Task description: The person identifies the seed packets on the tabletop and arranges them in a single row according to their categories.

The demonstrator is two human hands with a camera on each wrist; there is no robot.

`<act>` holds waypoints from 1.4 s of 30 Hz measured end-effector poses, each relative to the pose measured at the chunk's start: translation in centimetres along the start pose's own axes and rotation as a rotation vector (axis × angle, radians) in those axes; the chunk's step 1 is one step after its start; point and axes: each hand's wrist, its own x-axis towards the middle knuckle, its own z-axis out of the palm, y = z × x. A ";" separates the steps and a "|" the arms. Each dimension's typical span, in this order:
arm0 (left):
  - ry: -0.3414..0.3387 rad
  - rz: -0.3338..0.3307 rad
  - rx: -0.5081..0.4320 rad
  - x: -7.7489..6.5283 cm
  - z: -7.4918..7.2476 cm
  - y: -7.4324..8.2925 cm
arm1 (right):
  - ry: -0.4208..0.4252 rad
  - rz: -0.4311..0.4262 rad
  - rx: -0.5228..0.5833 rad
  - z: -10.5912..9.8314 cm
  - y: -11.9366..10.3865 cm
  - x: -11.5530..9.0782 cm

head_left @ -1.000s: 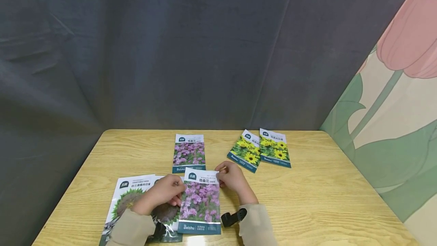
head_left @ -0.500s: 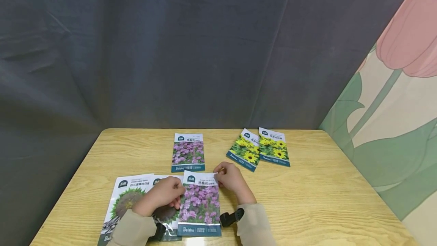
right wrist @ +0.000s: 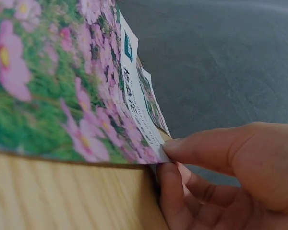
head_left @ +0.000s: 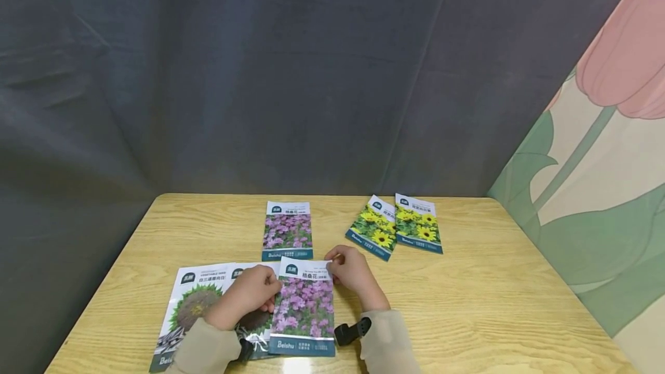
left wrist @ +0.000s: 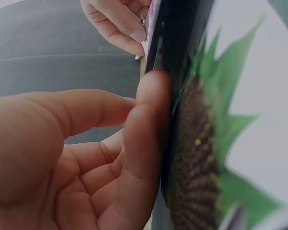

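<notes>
A seed packet with pink-purple flowers (head_left: pixel 302 310) lies nearest the person, partly over a sunflower seed packet. At its upper right corner my right hand (head_left: pixel 352 273) pinches it between thumb and fingers, as the right wrist view also shows. My left hand (head_left: pixel 249 292), fingers curled, holds the same packet at its left edge; in the left wrist view the thumb meets the index finger there, and the packet appears almost edge-on. Beneath that hand are two sunflower seed packets (head_left: pixel 179 310), partly hidden by the forearm and the pink packet.
A second pink-flower packet (head_left: pixel 287 232) lies just behind the held one. Two yellow-flower packets (head_left: pixel 415 227) overlap near the back edge. The wooden table (head_left: pixel 493 299) meets a dark curtain (head_left: pixel 312 85) behind and a painted wall (head_left: pixel 597 189) on the right.
Hardly anything differs. The held packet's top edge sits very slightly lower than a second ago, and both hands keep their places on it.
</notes>
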 end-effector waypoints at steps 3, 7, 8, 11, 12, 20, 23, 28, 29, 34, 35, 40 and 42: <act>0.016 -0.002 0.032 0.0 0.1 0.1 | 0.005 -0.018 -0.021 0.1 -0.1 -0.1; 0.032 0.010 0.086 -0.1 0.1 0.2 | 0.020 -0.031 -0.050 0.2 -0.2 -0.2; 0.034 0.011 0.096 -0.1 0.1 0.2 | 0.025 -0.036 -0.056 0.3 -0.2 -0.2; 0.036 0.011 0.107 -0.2 0.1 0.3 | 0.037 -0.029 -0.074 0.5 -0.3 -0.2; 0.035 0.011 0.108 -0.2 0.1 0.3 | 0.042 -0.030 -0.081 0.6 -0.2 -0.1; -0.007 0.035 0.113 -0.3 0.1 0.3 | 0.086 -0.021 -0.141 1.2 -0.1 0.1; -0.026 0.050 0.121 -0.3 0.1 0.3 | 0.096 -0.018 -0.154 1.3 -0.1 0.2; -0.028 0.063 0.117 -0.3 0.1 0.3 | 0.104 -0.026 -0.173 1.4 0.0 0.2; -0.028 0.060 0.111 -0.4 0.1 0.4 | 0.106 -0.027 -0.180 1.4 0.0 0.2; -0.039 0.051 0.075 -0.4 0.0 0.6 | 0.118 -0.030 -0.203 1.3 0.1 0.1; -0.037 0.054 0.068 -0.4 0.0 0.6 | 0.117 -0.029 -0.201 1.3 0.2 0.1; 0.021 0.077 0.056 -0.1 -0.1 0.4 | 0.110 -0.029 -0.181 1.3 0.1 0.1; 0.064 0.081 0.064 0.0 -0.1 0.3 | 0.110 -0.035 -0.172 1.2 0.1 0.1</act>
